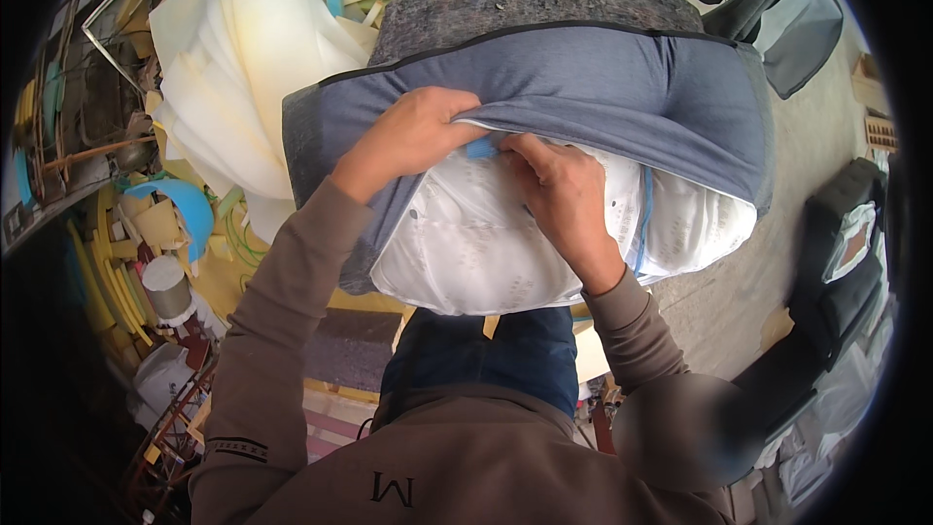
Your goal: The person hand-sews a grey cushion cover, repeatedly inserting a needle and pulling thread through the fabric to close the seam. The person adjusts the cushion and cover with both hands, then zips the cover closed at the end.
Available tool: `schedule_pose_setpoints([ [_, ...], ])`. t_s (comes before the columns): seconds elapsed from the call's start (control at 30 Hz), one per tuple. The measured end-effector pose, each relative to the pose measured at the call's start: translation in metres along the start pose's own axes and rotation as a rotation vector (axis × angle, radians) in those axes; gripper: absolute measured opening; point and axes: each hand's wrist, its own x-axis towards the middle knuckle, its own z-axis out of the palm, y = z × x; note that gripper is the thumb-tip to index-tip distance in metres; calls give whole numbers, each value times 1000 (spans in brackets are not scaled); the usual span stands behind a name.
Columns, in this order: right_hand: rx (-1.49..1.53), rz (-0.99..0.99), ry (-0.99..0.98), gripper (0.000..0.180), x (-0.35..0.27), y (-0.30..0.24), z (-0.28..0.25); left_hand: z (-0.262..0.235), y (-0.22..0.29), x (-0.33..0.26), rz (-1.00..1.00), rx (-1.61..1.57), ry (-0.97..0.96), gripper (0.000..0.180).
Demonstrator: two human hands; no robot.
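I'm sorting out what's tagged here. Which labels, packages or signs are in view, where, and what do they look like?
Small tag: a blue rectangle at the grey cover's edge, between the left hand and right hand, against the white cushion.
Boxes: far right on the floor, tan, partly cut off.
No signs or screens show.

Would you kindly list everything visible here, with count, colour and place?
cushion cover: one, grey-blue, centre, pulled partway over the insert
cushion insert: one, white quilted, sticking out below the cover's edge
felt pad: one, mottled grey, behind the cushion
foam sheets: a stack, off-white, upper left
foam offcuts: many, yellow and blue, left floor
black seat parts: several, right side
floor: grey, right
left hand: gripping the cover's edge
right hand: pressing on the insert at the cover's opening
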Motion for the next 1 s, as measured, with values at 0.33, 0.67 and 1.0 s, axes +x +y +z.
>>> schedule_pose_setpoints([
  [0.33, 17, -17, 105, 15, 2, -9, 16, -1, 0, 2, 25, 55, 5, 24],
  [0.67, 157, 32, -17, 29, -3, -13, 12, -5, 0, 8, -29, 26, -52, 30],
  [1.0, -163, -51, 267, 43, -32, -40, 35, -8, -2, 15, -29, -8, -106, 32],
])
